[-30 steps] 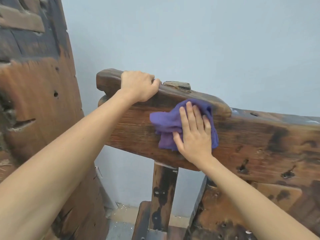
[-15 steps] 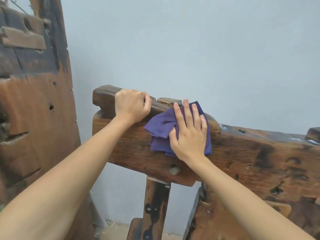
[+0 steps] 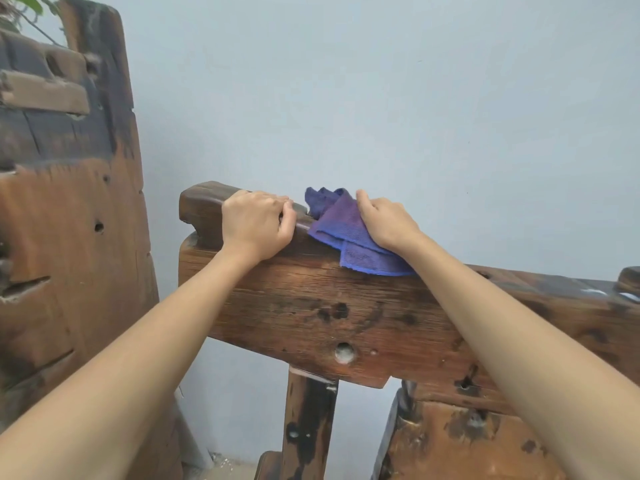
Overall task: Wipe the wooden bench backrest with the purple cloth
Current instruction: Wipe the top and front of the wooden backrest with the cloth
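Note:
The wooden bench backrest (image 3: 311,306) is a thick, dark, worn plank running from the middle to the right edge. A folded purple cloth (image 3: 341,226) lies draped over its top edge. My right hand (image 3: 388,220) presses down on the cloth, fingers curled over the far side of the top. My left hand (image 3: 258,225) grips the top rail just left of the cloth, fingers wrapped over it. Both forearms reach up from the bottom corners.
A tall weathered wooden slab (image 3: 69,237) stands at the left, close to the backrest's end. A pale blue wall (image 3: 381,98) is right behind. A dark wooden post (image 3: 308,427) and lower panel (image 3: 460,445) support the backrest. Green leaves (image 3: 20,5) show top left.
My right hand has slid the cloth up from the backrest's front face onto its top edge. My left hand keeps its grip on the rail. The camera view has tilted upward.

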A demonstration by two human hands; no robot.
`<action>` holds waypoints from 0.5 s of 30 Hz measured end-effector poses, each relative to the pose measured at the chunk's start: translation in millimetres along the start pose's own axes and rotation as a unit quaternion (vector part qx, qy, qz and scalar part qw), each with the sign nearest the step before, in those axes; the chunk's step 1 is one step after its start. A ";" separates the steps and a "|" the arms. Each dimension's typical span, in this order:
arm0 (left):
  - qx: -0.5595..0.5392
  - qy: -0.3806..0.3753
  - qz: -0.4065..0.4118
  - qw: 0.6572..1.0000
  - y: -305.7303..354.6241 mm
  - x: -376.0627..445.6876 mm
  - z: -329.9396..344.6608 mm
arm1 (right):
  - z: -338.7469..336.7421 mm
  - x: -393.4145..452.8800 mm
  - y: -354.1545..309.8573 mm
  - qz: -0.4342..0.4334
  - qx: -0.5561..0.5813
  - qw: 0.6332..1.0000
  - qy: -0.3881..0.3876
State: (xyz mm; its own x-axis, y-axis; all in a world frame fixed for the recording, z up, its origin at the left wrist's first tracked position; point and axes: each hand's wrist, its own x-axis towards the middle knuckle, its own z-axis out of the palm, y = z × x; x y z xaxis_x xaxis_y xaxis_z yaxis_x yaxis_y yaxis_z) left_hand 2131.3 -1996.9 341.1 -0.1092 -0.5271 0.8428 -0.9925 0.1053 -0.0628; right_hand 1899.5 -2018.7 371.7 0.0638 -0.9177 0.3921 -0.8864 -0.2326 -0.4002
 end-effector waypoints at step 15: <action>-0.024 0.032 -0.015 0.999 -3.5 1.3 9.9 | 47.9 -105.0 57.5 -0.172 -0.167 0.943 0.230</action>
State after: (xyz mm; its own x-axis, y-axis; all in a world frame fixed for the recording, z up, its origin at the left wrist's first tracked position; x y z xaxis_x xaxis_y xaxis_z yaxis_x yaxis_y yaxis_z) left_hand 2134.1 -2006.2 337.1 -0.0733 -0.4760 0.8764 -0.9914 0.1306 -0.0120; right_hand 1863.8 -1951.2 267.9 0.2364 -0.5524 0.7994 -0.9493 -0.3067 0.0688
